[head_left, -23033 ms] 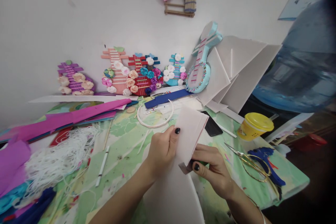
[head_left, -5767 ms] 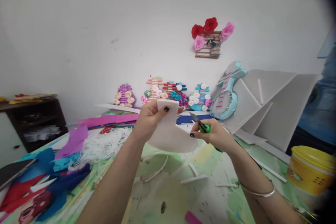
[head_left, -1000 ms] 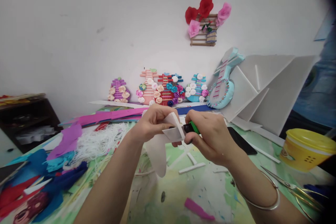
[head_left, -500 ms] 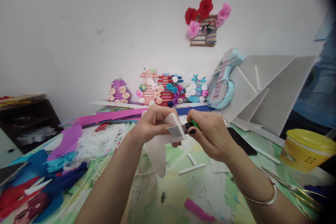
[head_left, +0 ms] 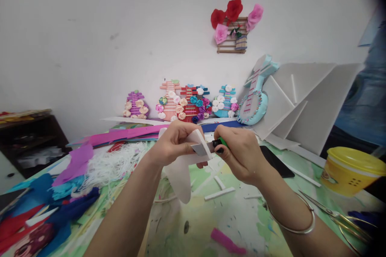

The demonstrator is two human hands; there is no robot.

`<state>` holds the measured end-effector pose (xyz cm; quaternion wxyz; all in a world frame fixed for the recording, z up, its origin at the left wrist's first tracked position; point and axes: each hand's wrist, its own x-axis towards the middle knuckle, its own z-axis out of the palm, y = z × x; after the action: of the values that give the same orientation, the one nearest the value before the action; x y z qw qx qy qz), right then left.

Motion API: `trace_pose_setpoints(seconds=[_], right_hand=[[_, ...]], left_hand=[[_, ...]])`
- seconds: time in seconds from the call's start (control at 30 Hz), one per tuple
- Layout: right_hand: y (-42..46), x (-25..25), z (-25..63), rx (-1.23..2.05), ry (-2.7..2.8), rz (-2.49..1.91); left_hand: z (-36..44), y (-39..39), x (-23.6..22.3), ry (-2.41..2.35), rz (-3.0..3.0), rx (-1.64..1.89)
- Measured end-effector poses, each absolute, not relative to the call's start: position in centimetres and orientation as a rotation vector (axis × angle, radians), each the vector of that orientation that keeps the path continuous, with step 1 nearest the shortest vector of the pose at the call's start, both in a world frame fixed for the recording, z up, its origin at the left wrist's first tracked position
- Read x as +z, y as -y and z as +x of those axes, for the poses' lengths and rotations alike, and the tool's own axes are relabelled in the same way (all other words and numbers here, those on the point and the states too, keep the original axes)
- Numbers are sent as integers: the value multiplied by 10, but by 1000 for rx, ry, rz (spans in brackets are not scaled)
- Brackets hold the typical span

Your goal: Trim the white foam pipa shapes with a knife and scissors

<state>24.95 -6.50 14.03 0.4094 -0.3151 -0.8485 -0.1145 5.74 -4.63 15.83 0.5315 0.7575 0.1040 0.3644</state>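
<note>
My left hand (head_left: 175,141) is closed around a white foam cut-out (head_left: 181,176), holding it up above the table; the piece curves down below my fingers. My right hand (head_left: 241,154) grips a green-handled craft knife (head_left: 218,143), whose blade tip meets the foam's upper edge right beside my left thumb. Both hands are close together at the middle of the view.
White foam offcut strips (head_left: 219,192) lie on the green table (head_left: 211,225). White string (head_left: 114,162) and coloured paper (head_left: 45,204) are at left. A yellow tub (head_left: 351,170), scissors (head_left: 340,217) and a black phone (head_left: 276,162) are at right. Small decorated guitars (head_left: 187,102) and foam boards (head_left: 307,96) line the wall.
Over the last second my right hand has shifted the knife slightly along the foam's edge; the foam stays held in my left hand.
</note>
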Motion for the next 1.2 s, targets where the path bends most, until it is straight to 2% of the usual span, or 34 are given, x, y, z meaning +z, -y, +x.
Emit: trace_pose_setpoints(seconds=[1.2], right_hand=[[69, 142, 247, -279, 2133, -819]], left_hand=[[67, 51, 154, -301, 1841, 870]])
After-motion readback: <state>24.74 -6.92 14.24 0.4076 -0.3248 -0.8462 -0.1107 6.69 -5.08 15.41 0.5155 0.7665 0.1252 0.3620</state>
